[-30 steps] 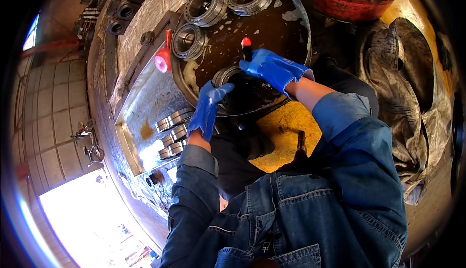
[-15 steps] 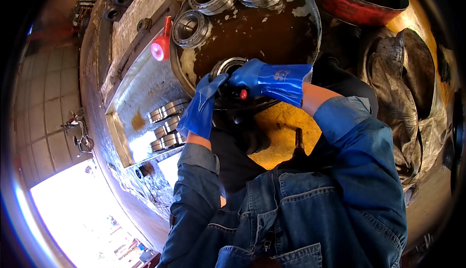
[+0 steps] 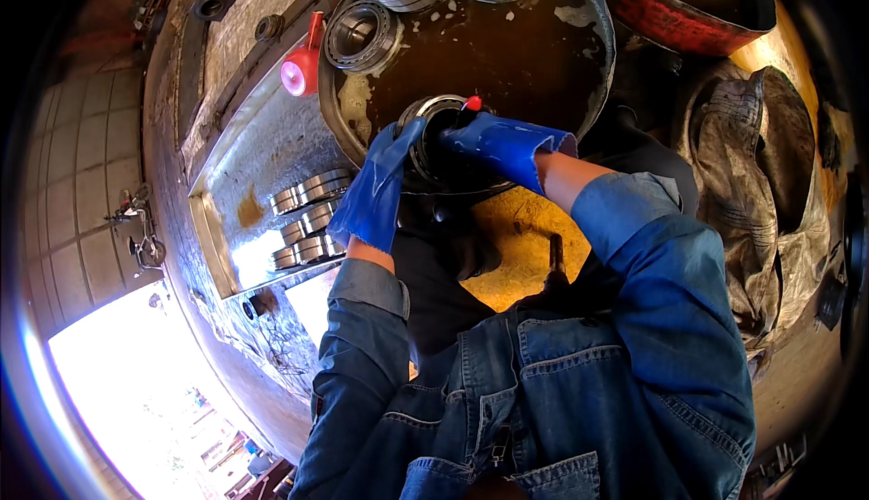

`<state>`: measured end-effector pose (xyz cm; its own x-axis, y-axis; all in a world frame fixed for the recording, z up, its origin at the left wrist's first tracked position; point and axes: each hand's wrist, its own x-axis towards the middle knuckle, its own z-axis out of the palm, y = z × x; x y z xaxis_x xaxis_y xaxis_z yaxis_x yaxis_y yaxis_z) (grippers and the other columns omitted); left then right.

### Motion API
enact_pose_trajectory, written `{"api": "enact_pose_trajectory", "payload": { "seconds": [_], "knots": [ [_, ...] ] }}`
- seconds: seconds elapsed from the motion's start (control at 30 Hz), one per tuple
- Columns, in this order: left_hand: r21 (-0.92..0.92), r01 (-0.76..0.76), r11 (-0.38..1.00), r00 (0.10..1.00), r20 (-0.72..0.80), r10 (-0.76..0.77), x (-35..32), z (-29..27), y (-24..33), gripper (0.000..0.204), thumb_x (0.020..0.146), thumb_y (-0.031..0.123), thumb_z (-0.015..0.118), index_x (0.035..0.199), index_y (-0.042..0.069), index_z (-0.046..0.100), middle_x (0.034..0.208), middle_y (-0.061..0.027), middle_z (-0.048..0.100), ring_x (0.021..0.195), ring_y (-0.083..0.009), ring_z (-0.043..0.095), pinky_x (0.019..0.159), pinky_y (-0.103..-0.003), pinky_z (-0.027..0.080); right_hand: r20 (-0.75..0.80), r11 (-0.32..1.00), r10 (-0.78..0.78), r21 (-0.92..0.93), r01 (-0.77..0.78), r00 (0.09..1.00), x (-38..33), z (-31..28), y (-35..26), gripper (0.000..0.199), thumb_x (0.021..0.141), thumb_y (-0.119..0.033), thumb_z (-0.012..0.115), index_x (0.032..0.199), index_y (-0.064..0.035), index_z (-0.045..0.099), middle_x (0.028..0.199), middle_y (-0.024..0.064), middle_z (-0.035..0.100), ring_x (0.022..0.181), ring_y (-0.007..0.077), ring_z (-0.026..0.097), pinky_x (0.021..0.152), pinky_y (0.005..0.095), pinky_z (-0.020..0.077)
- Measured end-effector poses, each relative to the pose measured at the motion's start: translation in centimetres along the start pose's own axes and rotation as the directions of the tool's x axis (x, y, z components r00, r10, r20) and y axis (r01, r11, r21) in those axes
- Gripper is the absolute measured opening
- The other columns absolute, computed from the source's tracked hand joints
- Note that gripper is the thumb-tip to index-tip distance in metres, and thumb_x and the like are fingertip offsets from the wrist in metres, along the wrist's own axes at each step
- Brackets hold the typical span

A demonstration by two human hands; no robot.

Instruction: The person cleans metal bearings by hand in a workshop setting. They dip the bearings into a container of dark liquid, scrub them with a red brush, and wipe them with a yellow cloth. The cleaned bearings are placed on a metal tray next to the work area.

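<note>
A steel bearing (image 3: 421,167) is propped at the near edge of a round pan (image 3: 605,66) of brown liquid. My left hand (image 3: 380,179), in a blue rubber glove, grips its left rim with the thumb and fingers. In a matching glove, my right hand (image 3: 502,149) is closed around a dark tool with a red end (image 3: 472,103); the working part and my fingertips are hidden inside the bearing's opening. More bearings (image 3: 362,37) stand along the pan's far left side, partly in the liquid.
Left of the pan is a metal tray (image 3: 210,251) with several shiny bearing rings (image 3: 312,215). A red handled vessel (image 3: 299,73) lies against the pan. Far right are a red-sided drum (image 3: 674,25) and a crumpled dirty sack (image 3: 760,192). Yellow metal (image 3: 516,265) shows below.
My right hand has turned, so the tool's red end now points up and away instead of toward me. The bearing is tilted more upright, its opening more visible. My left hand keeps its grip.
</note>
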<state>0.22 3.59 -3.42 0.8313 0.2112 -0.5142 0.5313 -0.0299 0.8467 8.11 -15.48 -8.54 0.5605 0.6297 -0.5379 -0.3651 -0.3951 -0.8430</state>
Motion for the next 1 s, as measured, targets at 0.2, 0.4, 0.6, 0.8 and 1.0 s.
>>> {"api": "enact_pose_trajectory", "payload": {
  "seconds": [0.2,0.4,0.6,0.8,1.0],
  "knots": [
    [-0.024,0.05,0.998,0.999,0.003,-0.05,0.2,0.2,0.0,0.049,0.098,0.042,0.07,0.124,0.0,0.069,0.11,-0.0117,0.073,0.095,-0.0202,0.069,0.085,-0.034,0.056,0.117,0.527,0.359,0.793,-0.304,0.926,-1.3,-0.3,-1.5,0.035,0.102,-0.034,0.063,0.114,-0.0027,0.073,0.105,0.0149,0.075,0.085,0.026,0.073,0.074,0.036,0.0593],
    [-0.041,0.114,0.993,0.993,-0.029,-0.115,0.0,0.3,0.2,0.049,0.099,0.043,0.069,0.125,0.002,0.069,0.109,-0.0116,0.073,0.094,-0.0203,0.069,0.083,-0.035,0.057,0.087,0.988,-0.119,-0.092,0.127,0.989,-4.9,-2.4,-3.5,0.037,0.096,-0.036,0.066,0.112,-0.0039,0.074,0.105,0.015,0.076,0.088,0.0319,0.073,0.078,0.0412,0.0572],
    [-0.133,0.194,0.972,0.979,-0.033,-0.2,1.2,1.1,-0.4,0.048,0.099,0.045,0.067,0.125,0.004,0.07,0.108,-0.0115,0.073,0.092,-0.0204,0.07,0.081,-0.036,0.058,0.014,0.689,-0.114,-0.719,0.089,0.993,-5.7,-2.9,-5.6,0.041,0.091,-0.045,0.065,0.109,-0.0098,0.075,0.107,0.0177,0.075,0.098,0.0391,0.072,0.083,0.0455,0.0574],
    [-0.304,0.305,0.903,0.945,-0.021,-0.326,2.2,1.3,-1.3,0.048,0.1,0.046,0.066,0.125,0.006,0.07,0.107,-0.0114,0.073,0.09,-0.0205,0.07,0.079,-0.036,0.06,-0.254,0.687,0.066,-0.69,-0.229,0.965,-7.2,-5.6,-5.5,0.041,0.089,-0.049,0.066,0.106,-0.0123,0.075,0.106,0.0165,0.075,0.095,0.0391,0.072,0.085,0.0463,0.0578],
    [-0.485,0.292,0.824,0.941,-0.007,-0.338,3.2,3.1,-1.8,0.046,0.101,0.046,0.065,0.124,0.006,0.07,0.103,-0.0115,0.073,0.084,-0.0217,0.071,0.072,-0.037,0.061,-0.264,0.671,-0.147,-0.734,-0.1,0.953,-10.1,-6.7,-1.4,0.038,0.092,-0.048,0.063,0.105,-0.0145,0.076,0.105,0.0141,0.076,0.1,0.0381,0.073,0.09,0.0468,0.0574]
  ]
}}
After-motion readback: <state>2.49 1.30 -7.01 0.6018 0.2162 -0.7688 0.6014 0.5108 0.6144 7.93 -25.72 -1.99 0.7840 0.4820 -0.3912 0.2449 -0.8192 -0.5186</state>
